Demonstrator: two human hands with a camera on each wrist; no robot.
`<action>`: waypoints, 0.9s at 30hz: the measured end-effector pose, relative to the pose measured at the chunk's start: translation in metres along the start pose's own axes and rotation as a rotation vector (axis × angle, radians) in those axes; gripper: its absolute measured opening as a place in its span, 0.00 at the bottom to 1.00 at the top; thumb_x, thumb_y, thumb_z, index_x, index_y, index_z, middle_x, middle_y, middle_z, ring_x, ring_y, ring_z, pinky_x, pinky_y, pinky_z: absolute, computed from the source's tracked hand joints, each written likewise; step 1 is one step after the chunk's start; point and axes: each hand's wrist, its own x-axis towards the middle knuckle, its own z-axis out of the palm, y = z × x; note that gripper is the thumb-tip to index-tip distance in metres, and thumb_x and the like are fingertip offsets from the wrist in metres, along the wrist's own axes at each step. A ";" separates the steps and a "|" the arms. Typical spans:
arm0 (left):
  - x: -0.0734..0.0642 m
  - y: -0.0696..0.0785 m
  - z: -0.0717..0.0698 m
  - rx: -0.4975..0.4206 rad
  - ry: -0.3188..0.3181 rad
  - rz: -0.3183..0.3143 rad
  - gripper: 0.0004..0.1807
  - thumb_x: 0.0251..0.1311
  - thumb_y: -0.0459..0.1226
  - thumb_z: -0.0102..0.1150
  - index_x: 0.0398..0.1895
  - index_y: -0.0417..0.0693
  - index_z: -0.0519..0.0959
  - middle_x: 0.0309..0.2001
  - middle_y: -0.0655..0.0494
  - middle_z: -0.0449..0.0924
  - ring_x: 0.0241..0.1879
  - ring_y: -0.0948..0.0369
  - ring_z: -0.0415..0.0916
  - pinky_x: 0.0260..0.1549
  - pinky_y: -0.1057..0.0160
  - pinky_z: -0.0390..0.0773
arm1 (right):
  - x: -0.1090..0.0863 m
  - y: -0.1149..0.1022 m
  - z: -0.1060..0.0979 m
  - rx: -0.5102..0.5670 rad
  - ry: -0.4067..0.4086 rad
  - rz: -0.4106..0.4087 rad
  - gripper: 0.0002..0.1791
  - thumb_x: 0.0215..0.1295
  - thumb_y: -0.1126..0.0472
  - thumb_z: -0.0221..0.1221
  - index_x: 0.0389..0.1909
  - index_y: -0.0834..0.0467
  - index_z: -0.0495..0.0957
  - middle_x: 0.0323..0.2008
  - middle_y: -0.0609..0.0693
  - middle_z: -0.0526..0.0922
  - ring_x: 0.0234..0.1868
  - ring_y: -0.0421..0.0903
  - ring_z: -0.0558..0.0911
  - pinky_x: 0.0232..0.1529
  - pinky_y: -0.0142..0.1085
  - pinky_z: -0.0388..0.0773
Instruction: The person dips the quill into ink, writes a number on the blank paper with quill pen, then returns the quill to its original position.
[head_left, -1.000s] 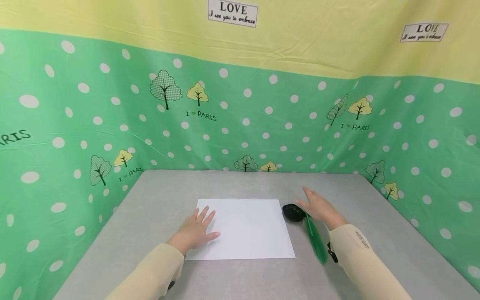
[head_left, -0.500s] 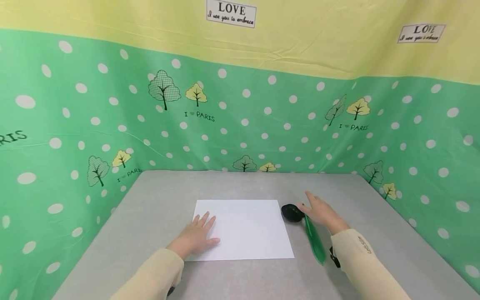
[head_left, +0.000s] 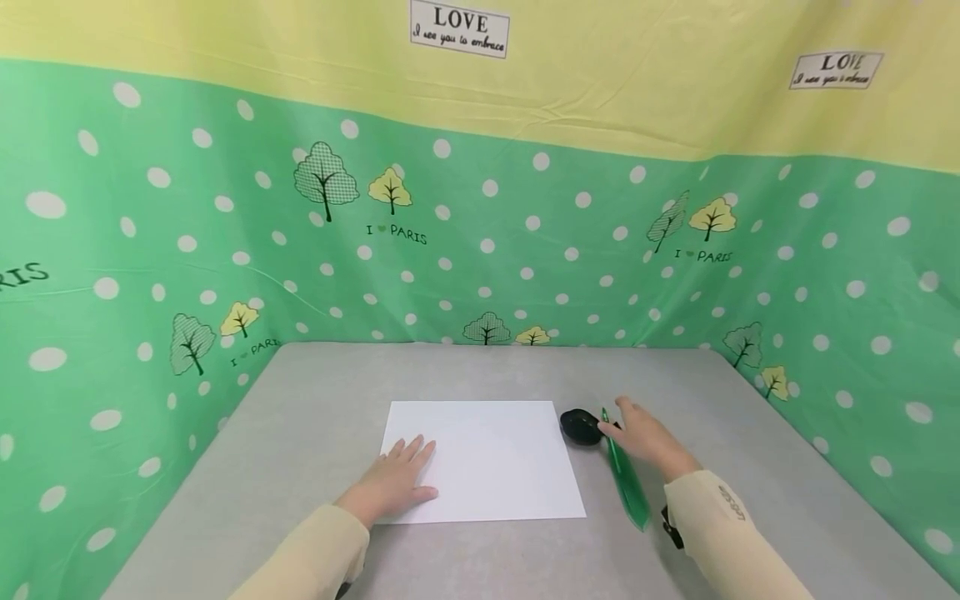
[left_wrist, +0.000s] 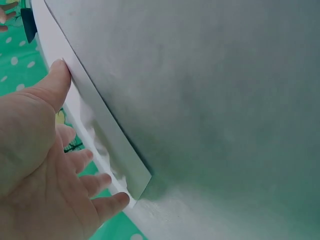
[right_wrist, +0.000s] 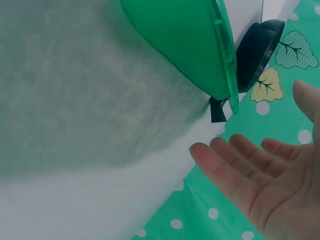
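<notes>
A blank white sheet of paper (head_left: 502, 467) lies on the grey table. My left hand (head_left: 392, 483) rests on its left part, fingers spread; in the left wrist view the thumb (left_wrist: 61, 77) touches the sheet near its edge. Right of the paper lies a translucent green leaf-shaped piece (head_left: 626, 487) with a rib like a pen ending in a point. Next to its tip, close to the sheet's right edge, sits a black rounded, bowl-like object (head_left: 580, 427). My right hand (head_left: 651, 437) hovers just right of both, fingers extended, holding nothing; the right wrist view shows its fingertips (right_wrist: 200, 152) apart from the green piece.
The grey tabletop (head_left: 472, 558) reaches back to a green, white-dotted cloth (head_left: 487, 275) with a yellow upper band (head_left: 600, 75). This cloth also stands along the left and right sides. A dark band (head_left: 672, 529) shows at my right sleeve.
My right hand has lowered and come slightly nearer to me, beside the green piece, so the pointed tip now shows. My left hand has slid slightly nearer on the paper.
</notes>
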 end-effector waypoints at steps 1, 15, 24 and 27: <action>0.000 0.000 0.000 -0.003 -0.003 -0.004 0.37 0.57 0.48 0.58 0.65 0.35 0.61 0.65 0.36 0.56 0.64 0.36 0.49 0.57 0.36 0.54 | 0.000 0.000 0.001 -0.004 0.001 0.001 0.36 0.68 0.51 0.50 0.63 0.76 0.52 0.60 0.76 0.59 0.59 0.70 0.61 0.55 0.60 0.62; -0.001 0.003 0.000 0.009 -0.031 -0.042 0.37 0.59 0.49 0.56 0.65 0.36 0.61 0.65 0.36 0.56 0.64 0.37 0.49 0.58 0.37 0.52 | -0.005 0.002 0.004 -0.044 -0.036 0.009 0.28 0.61 0.57 0.59 0.49 0.77 0.65 0.35 0.63 0.77 0.34 0.53 0.78 0.37 0.49 0.77; 0.002 0.001 0.003 0.018 -0.030 -0.043 0.37 0.59 0.50 0.55 0.65 0.37 0.61 0.66 0.37 0.56 0.64 0.38 0.49 0.58 0.38 0.52 | -0.009 -0.003 0.007 -0.021 -0.065 0.028 0.22 0.58 0.57 0.61 0.39 0.73 0.68 0.24 0.55 0.72 0.23 0.47 0.73 0.22 0.39 0.75; 0.003 0.000 0.005 0.021 -0.025 -0.037 0.37 0.59 0.50 0.55 0.65 0.37 0.61 0.66 0.37 0.56 0.64 0.38 0.49 0.58 0.38 0.53 | -0.008 -0.003 0.009 -0.025 -0.079 0.054 0.21 0.57 0.57 0.62 0.36 0.71 0.69 0.22 0.54 0.70 0.21 0.47 0.72 0.19 0.37 0.73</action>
